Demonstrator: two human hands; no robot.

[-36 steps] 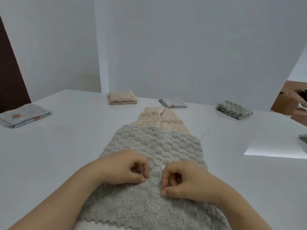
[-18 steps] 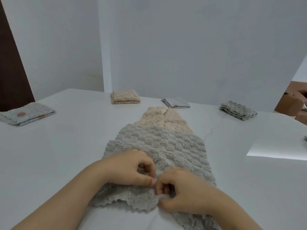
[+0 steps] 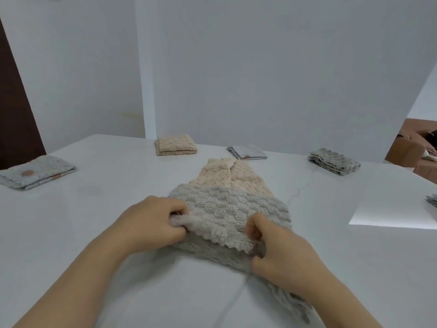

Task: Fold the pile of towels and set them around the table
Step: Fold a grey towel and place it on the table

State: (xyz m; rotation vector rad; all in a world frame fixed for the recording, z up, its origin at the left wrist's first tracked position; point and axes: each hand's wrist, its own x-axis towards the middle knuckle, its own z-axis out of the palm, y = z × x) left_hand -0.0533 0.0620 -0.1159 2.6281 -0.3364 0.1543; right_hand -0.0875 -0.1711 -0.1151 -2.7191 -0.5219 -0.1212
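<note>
A grey textured towel (image 3: 227,204) lies in front of me on the white table (image 3: 94,209), its near edge lifted and doubled back over itself. My left hand (image 3: 153,221) pinches the left end of that raised edge. My right hand (image 3: 279,247) grips the right end. Under the grey towel's far side lies a beige towel (image 3: 227,176), spread towards the wall. Part of the grey towel trails behind my right wrist at the table's near edge.
Folded towels sit around the table: a beige one (image 3: 175,145) at the back, a patterned one (image 3: 247,152) beside it, a grey one (image 3: 334,161) at back right, a patterned one (image 3: 35,172) at far left. Another grey towel's edge (image 3: 432,200) shows at right. Cardboard boxes (image 3: 411,147) stand beyond.
Both hands have gathered the grey towel's near edge, lifted it and carried it away from me, then spread apart along it. The towel now lies doubled.
</note>
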